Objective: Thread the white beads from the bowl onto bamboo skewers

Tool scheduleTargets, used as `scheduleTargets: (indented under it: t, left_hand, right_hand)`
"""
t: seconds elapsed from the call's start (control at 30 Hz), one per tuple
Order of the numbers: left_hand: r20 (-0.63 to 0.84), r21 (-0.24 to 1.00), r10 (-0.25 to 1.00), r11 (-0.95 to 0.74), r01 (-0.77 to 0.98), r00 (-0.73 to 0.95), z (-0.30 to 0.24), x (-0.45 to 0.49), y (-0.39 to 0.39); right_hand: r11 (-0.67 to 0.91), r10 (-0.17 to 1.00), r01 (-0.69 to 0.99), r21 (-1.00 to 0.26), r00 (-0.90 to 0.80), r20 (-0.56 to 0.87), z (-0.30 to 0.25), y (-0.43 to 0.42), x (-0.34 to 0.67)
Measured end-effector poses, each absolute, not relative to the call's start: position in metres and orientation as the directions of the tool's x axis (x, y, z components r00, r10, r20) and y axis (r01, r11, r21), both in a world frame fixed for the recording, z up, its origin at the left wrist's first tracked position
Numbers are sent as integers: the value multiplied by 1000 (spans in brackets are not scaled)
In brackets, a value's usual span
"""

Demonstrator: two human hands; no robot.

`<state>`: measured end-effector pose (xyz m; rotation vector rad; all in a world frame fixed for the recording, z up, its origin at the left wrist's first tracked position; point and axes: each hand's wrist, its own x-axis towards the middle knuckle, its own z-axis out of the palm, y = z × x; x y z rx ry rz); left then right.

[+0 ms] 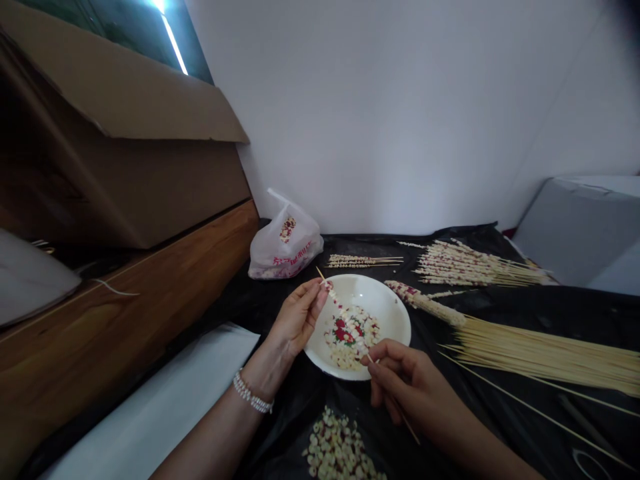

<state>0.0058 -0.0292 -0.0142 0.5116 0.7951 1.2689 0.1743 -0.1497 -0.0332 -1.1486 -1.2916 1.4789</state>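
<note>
A thin wooden skewer (321, 273) threaded with white and dark red pieces slants across a white bowl (400, 327). Its upper end is pinched between the thumb and fingers of my left hand (299, 313), at the bowl's left rim. My right hand (400, 377) grips the lower part of the same skewer at the front right rim, and the bare end sticks out below the fingers. Loose pale and reddish pieces (345, 357) lie in the bowl around a printed red flower design. Just in front of the bowl is a pile of pale, round pieces (335, 443).
Behind the bowl stand a white plastic bag (287, 247) and a few threaded skewers (355, 261). More threaded skewers (457, 263) and a long bundle of bare skewers (545, 350) lie right on black sheeting. A cardboard box (165, 180) rises at left, above white paper (170, 407).
</note>
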Motion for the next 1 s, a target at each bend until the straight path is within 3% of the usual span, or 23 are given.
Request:
scheduleTargets:
  t: [0.33,1.0]
  left_hand:
    - [-215,741,976,145,-656,-27,-4,-3,-23]
    - [-169,733,985,100,-673,-37,-6,-3,-24]
  right_hand:
    - [-123,954,0,-992,-276,-119,-28,-154,172]
    - [-144,948,1,-990,-287,-138,-33,-153,169]
